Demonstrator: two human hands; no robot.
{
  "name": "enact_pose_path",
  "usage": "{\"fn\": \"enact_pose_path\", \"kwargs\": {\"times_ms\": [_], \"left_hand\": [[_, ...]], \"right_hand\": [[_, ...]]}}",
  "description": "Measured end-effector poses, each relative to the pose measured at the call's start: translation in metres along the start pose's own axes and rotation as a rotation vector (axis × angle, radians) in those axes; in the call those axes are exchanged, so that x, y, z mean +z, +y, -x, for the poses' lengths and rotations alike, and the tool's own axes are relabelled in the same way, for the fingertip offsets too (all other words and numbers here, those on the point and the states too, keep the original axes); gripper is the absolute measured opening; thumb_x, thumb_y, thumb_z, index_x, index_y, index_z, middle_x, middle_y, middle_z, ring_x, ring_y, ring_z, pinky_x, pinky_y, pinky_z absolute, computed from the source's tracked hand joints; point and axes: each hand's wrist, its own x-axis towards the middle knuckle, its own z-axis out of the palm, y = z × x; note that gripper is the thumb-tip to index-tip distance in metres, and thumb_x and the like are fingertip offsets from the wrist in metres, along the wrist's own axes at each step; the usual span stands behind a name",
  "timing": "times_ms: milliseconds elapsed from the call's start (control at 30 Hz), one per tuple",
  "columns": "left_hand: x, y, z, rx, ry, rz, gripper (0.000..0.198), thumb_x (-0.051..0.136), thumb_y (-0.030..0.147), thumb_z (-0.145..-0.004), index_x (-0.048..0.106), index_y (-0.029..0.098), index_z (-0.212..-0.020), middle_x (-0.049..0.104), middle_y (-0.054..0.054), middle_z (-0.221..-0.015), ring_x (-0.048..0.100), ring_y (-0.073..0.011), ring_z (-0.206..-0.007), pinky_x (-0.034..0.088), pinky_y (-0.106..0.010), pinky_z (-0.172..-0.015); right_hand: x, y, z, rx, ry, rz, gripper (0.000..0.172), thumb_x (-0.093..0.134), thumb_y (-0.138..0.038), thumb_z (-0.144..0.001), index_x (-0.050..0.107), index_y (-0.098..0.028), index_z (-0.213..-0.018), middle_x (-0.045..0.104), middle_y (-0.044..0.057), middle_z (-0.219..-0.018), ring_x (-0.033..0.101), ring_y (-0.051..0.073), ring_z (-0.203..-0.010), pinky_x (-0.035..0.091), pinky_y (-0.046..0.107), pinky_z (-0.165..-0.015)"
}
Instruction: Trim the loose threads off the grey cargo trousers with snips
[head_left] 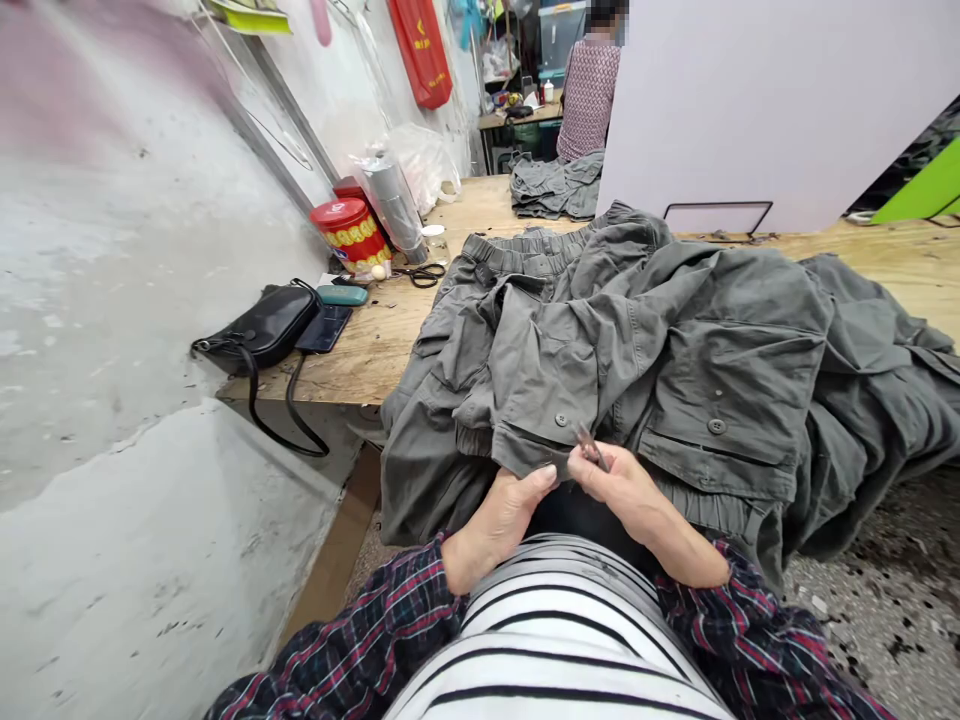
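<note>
Right now I'm seeing left hand (499, 522) pressing edge of olive-grey cotton cargo trousers (720, 370), right hand (622, 490) just beside, clamping small metal tool (592, 452); trousers sprawling away rightward across pale wooden bench (375, 340), hands nearest their near edge.

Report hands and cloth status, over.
Left hand pinching grey cargo trousers; right hand gripping small metal tool at their edge; nothing blocking either hand.

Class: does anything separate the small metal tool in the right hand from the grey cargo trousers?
Nothing visible: the small metal tool in the right hand meets the grey cargo trousers beside the left hand.
</note>
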Motion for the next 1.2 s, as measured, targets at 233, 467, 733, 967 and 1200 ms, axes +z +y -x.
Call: {"fn": "enact_pose_path", "kwargs": {"times_ms": [233, 467, 733, 967, 1200], "left_hand": [[0.009, 0.013, -0.021, -0.008, 0.125, 0.084, 0.027, 0.059, 0.015, -0.062, 0.063, 0.017, -0.088, 0.068, 0.0, -0.082, 0.06, -0.0194, -0.096, 0.044, -0.034, -0.09], [0.002, 0.024, -0.025, -0.043, 0.18, 0.161, 0.029, 0.048, 0.004, -0.053, 0.059, 0.02, -0.075, 0.066, 0.001, -0.074, 0.06, -0.0194, -0.088, 0.047, -0.032, -0.081], [0.009, 0.029, -0.016, -0.011, 0.035, 0.179, 0.019, 0.06, 0.015, -0.064, 0.065, 0.016, -0.082, 0.069, 0.001, -0.08, 0.063, -0.0176, -0.081, 0.046, -0.032, -0.083], [0.011, 0.027, -0.024, 0.057, 0.127, 0.104, 0.033, 0.061, 0.006, -0.061, 0.065, 0.019, -0.091, 0.068, 0.004, -0.076, 0.062, -0.0168, -0.087, 0.046, -0.029, -0.083], [0.005, 0.031, -0.019, -0.003, 0.01, 0.147, 0.035, 0.059, 0.005, -0.059, 0.065, 0.019, -0.091, 0.069, 0.003, -0.079, 0.062, -0.0174, -0.09, 0.047, -0.029, -0.083]], "right_hand": [[-0.028, -0.017, 0.034, -0.173, 0.156, 0.627, 0.032, 0.037, -0.046, -0.09, 0.051, -0.019, -0.079, 0.052, -0.001, -0.068, 0.045, 0.013, -0.064, 0.035, 0.026, -0.063], [-0.035, -0.006, 0.015, -0.565, 0.497, 1.211, 0.022, 0.041, -0.034, -0.092, 0.053, -0.016, -0.087, 0.058, 0.002, -0.072, 0.05, 0.015, -0.065, 0.031, 0.032, -0.076], [-0.013, -0.008, -0.003, -0.586, 0.422, 1.315, 0.024, 0.042, -0.032, -0.091, 0.055, -0.017, -0.077, 0.054, 0.001, -0.065, 0.048, 0.015, -0.063, 0.028, 0.031, -0.074], [-0.029, -0.009, 0.007, -0.608, 0.385, 1.35, 0.024, 0.042, -0.032, -0.091, 0.054, -0.018, -0.076, 0.052, 0.0, -0.064, 0.046, 0.014, -0.06, 0.028, 0.03, -0.074], [-0.028, -0.01, 0.007, -0.632, 0.346, 1.339, 0.022, 0.042, -0.03, -0.091, 0.052, -0.018, -0.075, 0.05, -0.001, -0.063, 0.045, 0.013, -0.06, 0.028, 0.03, -0.076]]}}
